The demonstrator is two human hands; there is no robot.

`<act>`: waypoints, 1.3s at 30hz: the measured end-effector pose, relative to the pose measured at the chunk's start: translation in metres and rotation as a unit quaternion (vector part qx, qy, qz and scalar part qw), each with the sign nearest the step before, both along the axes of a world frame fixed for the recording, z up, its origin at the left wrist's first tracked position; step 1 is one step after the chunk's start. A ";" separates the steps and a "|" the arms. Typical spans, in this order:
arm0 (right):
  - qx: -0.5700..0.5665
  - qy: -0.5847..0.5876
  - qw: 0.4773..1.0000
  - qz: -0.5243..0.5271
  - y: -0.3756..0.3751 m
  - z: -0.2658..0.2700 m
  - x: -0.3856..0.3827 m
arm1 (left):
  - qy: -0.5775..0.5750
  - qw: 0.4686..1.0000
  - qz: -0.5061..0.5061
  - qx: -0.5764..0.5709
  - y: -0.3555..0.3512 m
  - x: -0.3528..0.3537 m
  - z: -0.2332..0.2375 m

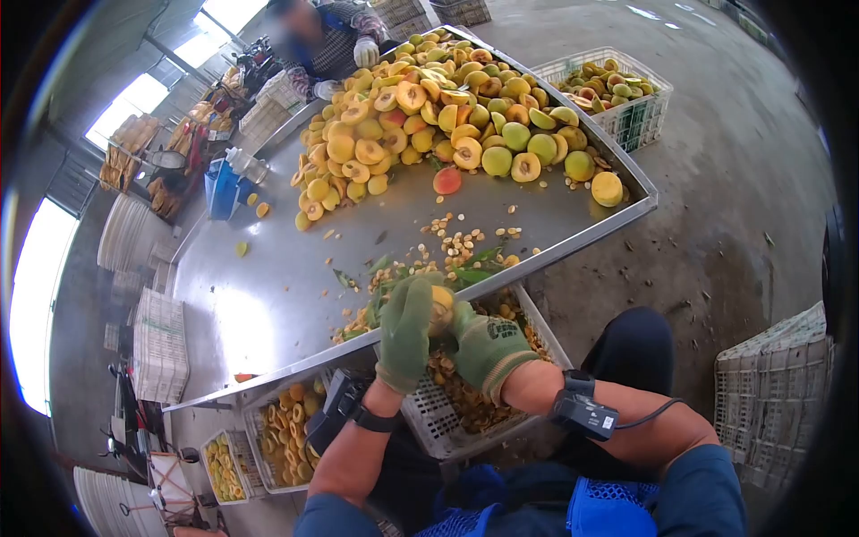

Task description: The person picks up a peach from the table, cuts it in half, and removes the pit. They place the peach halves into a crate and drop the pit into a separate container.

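My left hand [405,329], in a green glove, is closed around a yellow peach [441,307] just over the near edge of the metal table [259,286]. From the other side, my right hand [486,342], gloved the same way, presses its curled fingers against this fruit. Whether a small tool sits between the hands is hidden. Beneath them stands a white crate [436,428] holding pits and scraps. Peach pits [461,242] and green leaves [483,258] are scattered on the tabletop past my hands.
A large heap of peaches [412,116], many halved, covers the far tabletop. At its far end is a co-worker with gloved hands [366,52]. A peach crate [644,125] stands right; crates of halves [288,430] stand lower left. A blue container [222,190] sits on the left edge.
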State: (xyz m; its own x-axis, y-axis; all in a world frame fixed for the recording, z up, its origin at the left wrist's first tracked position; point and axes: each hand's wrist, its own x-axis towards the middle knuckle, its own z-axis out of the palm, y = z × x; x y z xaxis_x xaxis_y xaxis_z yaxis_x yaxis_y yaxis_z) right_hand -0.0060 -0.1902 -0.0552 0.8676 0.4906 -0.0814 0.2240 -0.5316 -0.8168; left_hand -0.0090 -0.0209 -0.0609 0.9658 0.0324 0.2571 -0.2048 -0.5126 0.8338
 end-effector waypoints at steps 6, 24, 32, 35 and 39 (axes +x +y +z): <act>0.014 0.085 0.996 -0.019 0.010 0.015 -0.007 | -0.037 0.985 0.087 -0.142 -0.018 -0.014 0.000; 0.075 0.031 0.997 -0.011 0.006 0.001 -0.006 | 0.017 0.977 0.024 -0.209 -0.004 -0.009 0.008; 0.141 0.099 0.985 -0.027 0.012 0.002 -0.011 | -0.055 0.992 0.053 -0.105 -0.019 -0.014 0.012; 0.115 0.105 0.988 -0.018 0.015 -0.006 -0.008 | -0.099 0.992 0.049 -0.060 -0.016 -0.012 0.000; 0.091 0.163 0.980 0.073 0.001 0.007 0.006 | -0.131 0.990 0.028 -0.040 -0.017 -0.010 -0.002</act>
